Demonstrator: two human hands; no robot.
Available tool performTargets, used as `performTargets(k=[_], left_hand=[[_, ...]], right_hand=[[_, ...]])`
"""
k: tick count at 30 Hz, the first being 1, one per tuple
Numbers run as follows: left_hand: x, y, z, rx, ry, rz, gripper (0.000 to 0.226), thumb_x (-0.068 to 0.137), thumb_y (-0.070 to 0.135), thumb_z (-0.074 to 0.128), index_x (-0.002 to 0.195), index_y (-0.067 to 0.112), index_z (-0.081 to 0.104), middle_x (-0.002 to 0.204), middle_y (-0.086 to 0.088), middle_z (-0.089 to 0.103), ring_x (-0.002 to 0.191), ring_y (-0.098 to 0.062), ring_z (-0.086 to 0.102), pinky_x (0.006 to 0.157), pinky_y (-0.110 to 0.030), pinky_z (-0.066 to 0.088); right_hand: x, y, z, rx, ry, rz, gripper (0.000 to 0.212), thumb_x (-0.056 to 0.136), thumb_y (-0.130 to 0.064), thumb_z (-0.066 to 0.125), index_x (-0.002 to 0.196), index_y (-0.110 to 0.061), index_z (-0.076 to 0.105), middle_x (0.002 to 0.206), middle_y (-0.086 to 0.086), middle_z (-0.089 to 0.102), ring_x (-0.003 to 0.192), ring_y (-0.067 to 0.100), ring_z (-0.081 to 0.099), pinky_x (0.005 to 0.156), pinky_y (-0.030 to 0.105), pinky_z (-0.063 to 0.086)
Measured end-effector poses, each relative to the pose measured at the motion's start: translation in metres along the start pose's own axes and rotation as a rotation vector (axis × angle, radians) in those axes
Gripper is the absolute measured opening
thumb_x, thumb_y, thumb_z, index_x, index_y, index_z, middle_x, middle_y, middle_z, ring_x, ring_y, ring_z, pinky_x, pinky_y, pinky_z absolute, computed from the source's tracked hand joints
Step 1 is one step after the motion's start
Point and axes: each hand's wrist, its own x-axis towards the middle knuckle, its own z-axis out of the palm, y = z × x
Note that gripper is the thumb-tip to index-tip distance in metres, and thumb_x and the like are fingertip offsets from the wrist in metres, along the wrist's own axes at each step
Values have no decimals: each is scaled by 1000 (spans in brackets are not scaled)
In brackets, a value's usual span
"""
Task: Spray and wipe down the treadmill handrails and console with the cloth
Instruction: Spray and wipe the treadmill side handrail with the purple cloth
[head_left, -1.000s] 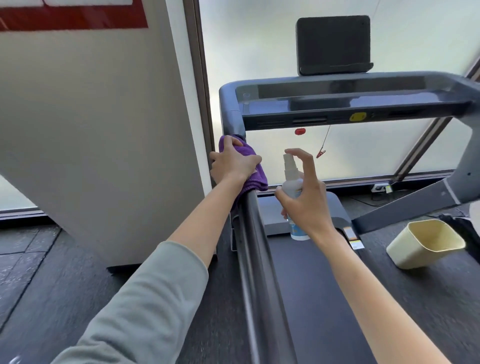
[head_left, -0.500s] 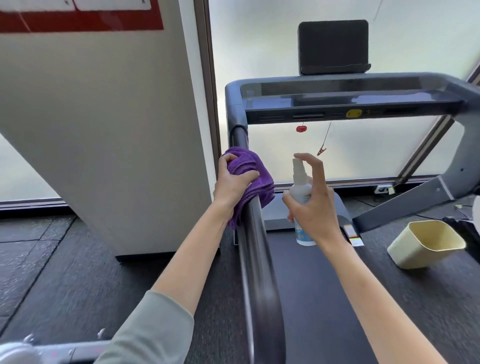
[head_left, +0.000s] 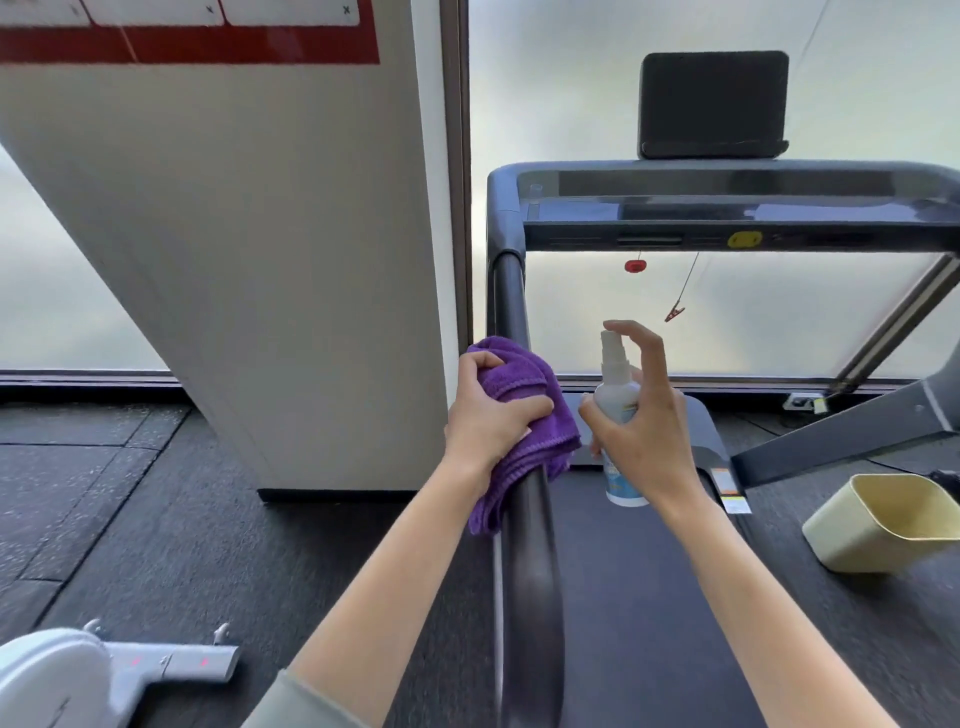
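Cloth on the left handrail, spray bottle just beside it

Left hand (head_left: 491, 415) has its fingers (head_left: 524, 408) clamped on the purple cloth (head_left: 524, 395), which is draped over the left handrail (head_left: 530, 571). The handrail's long axis runs from the console (head_left: 727, 208) down toward the person, so the wipe likely slides along it. Right of the handrail, the right hand (head_left: 641, 441) grips the spray bottle (head_left: 615, 389) upright, index finger over the nozzle, which seems to point at the cloth.

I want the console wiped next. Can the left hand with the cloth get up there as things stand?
Probably yes: the left hand grips the purple cloth on the left handrail, which runs bare up to the console.
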Motion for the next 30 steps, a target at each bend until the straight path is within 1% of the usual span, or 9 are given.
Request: performTargets(k=[2, 5, 8, 12, 15, 20, 22, 27, 30], left_hand=[[28, 6, 4, 67, 16, 18, 56, 56, 30, 81, 97, 38, 42, 104, 3, 58, 95, -27, 63, 88, -45, 54], [67, 14, 10, 253, 69, 56, 55, 64, 35, 80, 104, 37, 42, 103, 5, 59, 89, -21, 59, 82, -33, 48], [106, 22, 18, 345, 107, 83, 52, 68, 39, 76, 108, 35, 43, 110, 1, 59, 95, -27, 58, 83, -33, 45], [158, 39, 26, 475, 116, 111, 51, 75, 39, 72, 114, 32, 40, 117, -4, 56, 96, -27, 53, 76, -31, 37], [189, 48, 32, 558, 126, 112, 58, 78, 43, 70, 122, 27, 36, 123, -8, 53, 108, -28, 51, 77, -32, 37], [205, 53, 32, 535, 138, 45, 63, 80, 46, 68, 128, 27, 32, 128, -11, 49, 113, -30, 50, 77, -33, 37], [201, 51, 29, 517, 112, 46, 63, 79, 44, 68, 129, 29, 31, 128, -11, 48, 113, -30, 50, 77, -33, 37], [173, 38, 21, 393, 63, 12, 56, 74, 40, 70, 115, 34, 32, 120, -5, 55, 106, -30, 54, 90, -38, 46], [145, 28, 17, 341, 49, 25, 54, 73, 39, 71, 108, 34, 30, 113, -1, 57, 101, -29, 57, 89, -38, 46]], right_hand=[[8, 5, 3, -9, 2, 1, 73, 78, 7, 65, 128, -40, 40, 75, 3, 57, 46, 28, 57, 45, 34, 54], [19, 13, 9, -15, 4, 25, 73, 79, 6, 65, 127, -43, 40, 73, 5, 56, 45, 28, 56, 45, 37, 54], [31, 21, 15, -17, 17, 48, 72, 80, 6, 65, 125, -45, 41, 72, 10, 56, 45, 31, 54, 46, 42, 54], [46, 33, 21, -24, 40, 86, 73, 81, 5, 64, 122, -51, 41, 69, 12, 56, 44, 33, 54, 45, 48, 53], [54, 38, 22, -40, 66, 104, 77, 81, 4, 64, 119, -58, 40, 67, 11, 54, 45, 37, 53, 46, 51, 52], [58, 35, 22, -59, 79, 117, 76, 82, 5, 64, 120, -57, 41, 68, 10, 54, 47, 37, 54, 46, 51, 52], [55, 31, 22, -60, 78, 118, 75, 82, 5, 64, 120, -55, 40, 70, 14, 55, 48, 38, 54, 47, 51, 53], [38, 22, 20, -71, 81, 107, 73, 81, 5, 64, 122, -51, 40, 70, 12, 55, 49, 39, 54, 49, 51, 53], [26, 16, 18, -66, 80, 100, 72, 80, 6, 63, 122, -49, 41, 68, 7, 55, 50, 39, 54, 52, 50, 55]])
